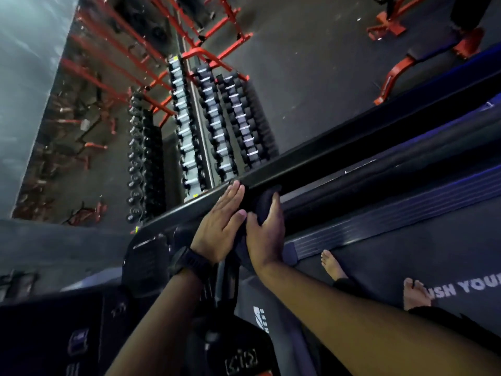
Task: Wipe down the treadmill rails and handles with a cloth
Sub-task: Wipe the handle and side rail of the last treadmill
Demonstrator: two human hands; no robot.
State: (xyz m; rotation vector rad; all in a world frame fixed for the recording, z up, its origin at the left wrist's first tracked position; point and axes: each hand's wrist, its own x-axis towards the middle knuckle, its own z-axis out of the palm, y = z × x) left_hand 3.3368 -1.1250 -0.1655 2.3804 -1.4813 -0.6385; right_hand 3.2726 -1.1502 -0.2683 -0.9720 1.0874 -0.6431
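Note:
A dark treadmill handrail (352, 158) runs diagonally from the lower left to the upper right. A dark cloth (261, 203) is wrapped over the rail near its lower end. My left hand (219, 223) lies flat with straight fingers on the cloth and rail; a black watch sits on its wrist. My right hand (267, 234) grips the cloth, its fingers curled round it and the rail's underside.
The treadmill console (146, 261) is at the lower left and the belt (406, 253) with white lettering at the right, my bare feet (414, 294) on it. Beyond the rail stand dumbbell racks (211, 123) and red gym frames (393, 74) on a grey floor.

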